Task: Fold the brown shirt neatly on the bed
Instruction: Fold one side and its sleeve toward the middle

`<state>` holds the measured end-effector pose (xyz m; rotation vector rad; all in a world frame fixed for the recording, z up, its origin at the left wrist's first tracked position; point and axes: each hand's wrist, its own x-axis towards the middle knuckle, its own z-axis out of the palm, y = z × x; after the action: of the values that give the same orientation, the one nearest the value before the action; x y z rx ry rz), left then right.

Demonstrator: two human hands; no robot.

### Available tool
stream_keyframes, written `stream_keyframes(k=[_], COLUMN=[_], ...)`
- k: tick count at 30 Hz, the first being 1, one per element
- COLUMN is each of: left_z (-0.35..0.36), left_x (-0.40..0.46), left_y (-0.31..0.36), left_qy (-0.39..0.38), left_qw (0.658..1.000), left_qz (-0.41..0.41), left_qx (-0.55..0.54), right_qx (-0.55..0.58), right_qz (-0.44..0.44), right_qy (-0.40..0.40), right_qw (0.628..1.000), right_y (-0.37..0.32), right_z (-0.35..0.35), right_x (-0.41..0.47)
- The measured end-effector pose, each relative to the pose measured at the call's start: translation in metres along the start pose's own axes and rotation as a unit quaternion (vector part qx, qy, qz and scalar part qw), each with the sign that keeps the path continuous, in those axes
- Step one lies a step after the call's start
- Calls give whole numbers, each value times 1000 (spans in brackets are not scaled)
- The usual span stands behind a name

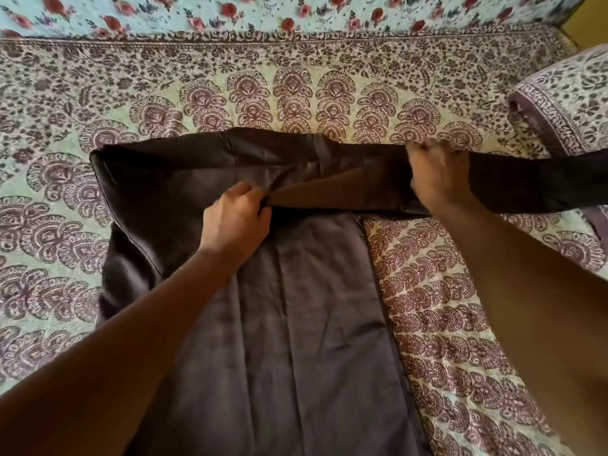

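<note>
The brown shirt [296,324] lies spread on the bed, its body running toward me and a sleeve stretched out to the right. My left hand [235,218] pinches a fold of brown cloth near the middle of the shirt's upper part. Farther right, my right hand [437,172] grips the sleeve where it leaves the body, fingers curled over the far edge. The folded band of cloth [339,192] runs between the two hands. The left sleeve [128,274] lies bunched at the shirt's left side.
The bed is covered by a printed sheet [444,307] with maroon paisley patterns. A pillow [566,100] in matching print sits at the far right. A floral blanket [230,14] with red roses runs along the far edge.
</note>
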<state>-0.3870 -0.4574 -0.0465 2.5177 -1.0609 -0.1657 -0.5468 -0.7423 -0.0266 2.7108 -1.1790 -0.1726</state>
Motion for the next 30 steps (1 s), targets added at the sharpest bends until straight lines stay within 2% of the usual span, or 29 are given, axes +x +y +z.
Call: stream_keyframes(k=[2, 4, 6, 9, 11, 16, 18, 21, 23, 26, 28, 30], left_z=[9, 16, 20, 26, 31, 37, 33, 21, 16, 7, -3, -14], left_x=[0, -2, -3, -2, -1, -7, -22, -58, -76, -103, -127, -161], left_y=[1, 1, 2, 3, 2, -8, -14, -28, -45, -79, -95, -103], left_qy=[-19, -25, -33, -39, -49, -123, -98, -8, -5, -9, 9, 15], left_qw=[999, 999, 998, 998, 997, 988, 991, 999, 1000, 997, 997, 995], left_qz=[27, 48, 51, 55, 59, 73, 62, 41, 5, -38, -62, -102], left_qx=[2, -8, -7, -3, -10, -53, -60, -9, 6, -59, -54, -16], right_qx=[22, 85, 123, 177, 197, 152, 155, 168, 182, 173, 151, 147], right_qz=[-16, -75, -132, -93, -79, -83, -108, -162, -126, -63, -76, -130], right_qy=[1, 17, -4, -65, -78, -98, -66, -51, -56, -43, -16, 12], right_qw=[1000, 993, 984, 978, 974, 980, 980, 971, 974, 982, 985, 980], right_y=[-10, -28, -42, -40, -34, -41, -57, -79, -84, -95, -115, -145], right_z=[9, 21, 37, 53, 56, 47, 44, 51, 56, 53, 45, 33], right_x=[-5, -20, -34, -38, -32, -33, -54, -77, -70, -62, -75, -105])
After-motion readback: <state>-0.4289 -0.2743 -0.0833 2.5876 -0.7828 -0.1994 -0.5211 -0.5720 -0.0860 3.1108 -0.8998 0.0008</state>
